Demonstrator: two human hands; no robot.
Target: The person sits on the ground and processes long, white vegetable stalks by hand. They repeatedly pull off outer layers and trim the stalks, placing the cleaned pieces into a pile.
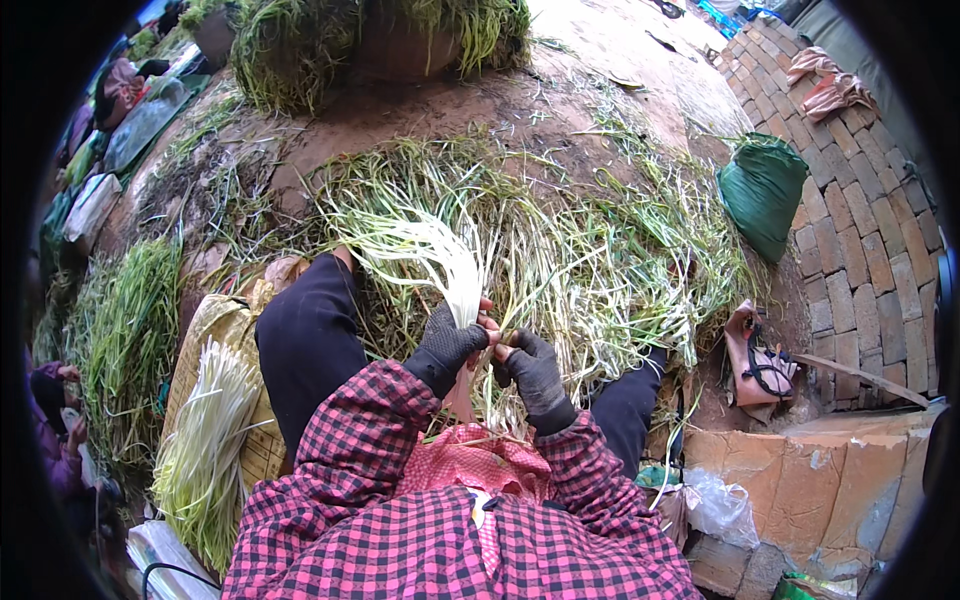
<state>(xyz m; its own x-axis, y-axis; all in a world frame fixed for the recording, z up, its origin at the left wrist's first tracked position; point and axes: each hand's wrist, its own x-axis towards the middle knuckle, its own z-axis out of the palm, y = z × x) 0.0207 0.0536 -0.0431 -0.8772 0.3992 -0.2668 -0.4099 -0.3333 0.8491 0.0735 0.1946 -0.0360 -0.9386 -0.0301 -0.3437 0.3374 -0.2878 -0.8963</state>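
My left hand (454, 337), in a dark fingerless glove, grips a bunch of long pale chives or similar leafy stalks (442, 255) whose tops fan up and to the left. Close beside it on the right, my right hand (529, 364), in a worn grey glove, pinches a few thin green and yellowish stalks (517, 315) between thumb and finger. The fingertips of both hands nearly meet. Beneath and beyond them spreads a wide heap of loose green and straw-coloured leaves (577, 262). A sorted bundle of pale stalks (214, 442) lies on a yellow woven sack (191, 360) at my left.
Untrimmed green stalks (124, 345) are piled farther left, near people at the left rim. Full containers of greens (405, 52) stand ahead. On the right are a green bag (763, 195), a brick pavement (862, 247), a wooden stick (862, 379) and flattened cardboard (810, 480).
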